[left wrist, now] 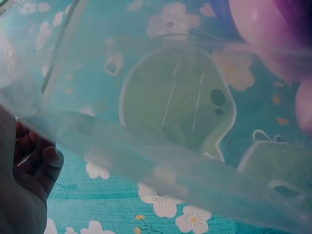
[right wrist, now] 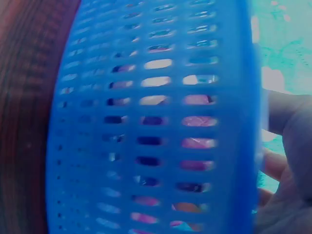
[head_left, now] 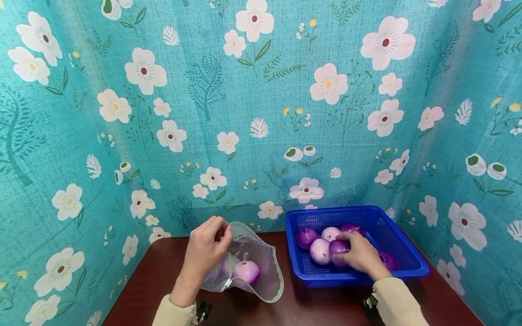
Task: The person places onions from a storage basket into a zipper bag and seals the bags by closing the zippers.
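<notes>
My left hand [head_left: 208, 242] pinches the upper rim of a translucent zip bag [head_left: 267, 262], holding its mouth open. A purple onion [head_left: 246, 271] shows inside the bag, with more purple behind it. In the left wrist view the clear film [left wrist: 97, 131] spreads in front of the hand, with onions [left wrist: 273, 34] at the upper right. My right hand [head_left: 360, 254] reaches into the blue basket [head_left: 299, 274], fingers and thumb curled round a dark purple onion [head_left: 338, 249]. In the right wrist view the slotted basket wall [right wrist: 229, 146] hides most of the onions and the fingertips.
Several other onions, such as a pale one [head_left: 320, 251] and a dark one [head_left: 306, 237], lie in the basket. Basket and bag stand side by side on a dark reddish table [head_left: 163, 258]. A flowered teal cloth [head_left: 244, 158] hangs behind and at both sides.
</notes>
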A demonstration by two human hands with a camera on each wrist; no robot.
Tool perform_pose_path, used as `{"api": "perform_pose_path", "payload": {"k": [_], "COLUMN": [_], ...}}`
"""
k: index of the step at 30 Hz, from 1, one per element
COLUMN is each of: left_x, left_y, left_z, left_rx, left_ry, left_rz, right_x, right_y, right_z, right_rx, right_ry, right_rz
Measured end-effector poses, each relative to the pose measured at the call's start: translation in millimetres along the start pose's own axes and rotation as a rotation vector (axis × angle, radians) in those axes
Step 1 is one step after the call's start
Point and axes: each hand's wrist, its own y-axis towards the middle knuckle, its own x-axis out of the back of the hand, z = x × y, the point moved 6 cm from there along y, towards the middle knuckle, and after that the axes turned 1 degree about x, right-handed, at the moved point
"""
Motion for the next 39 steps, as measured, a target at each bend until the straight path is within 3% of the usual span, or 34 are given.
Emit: {"api": "perform_pose_path", "payload": {"k": [7, 17, 24, 39], "left_x": [-0.9, -2.4, -3.4, -4.9], "left_y": [0.6, 1.6, 0.4, -0.4], "left_z": [-1.5, -1.1, -3.3, -3.8], "left_rx": [0.01, 0.007, 0.003, 0.004], "left_ry": [0.003, -0.008, -0.006, -0.032], "left_rz": [0.011, 0.004, 0.003, 0.002], "right_x": [13, 23, 26, 40], "right_y": [-1.4, -3.3, -8.6, -28.6], "right_z": [14, 40, 66, 134], "right_rx": [0.03, 0.063, 0.073, 0.22], "right_ry": [0.06, 0.182, 0.362, 0.544], "right_rz": [-0.084, -0.135, -0.109, -0.09]}}
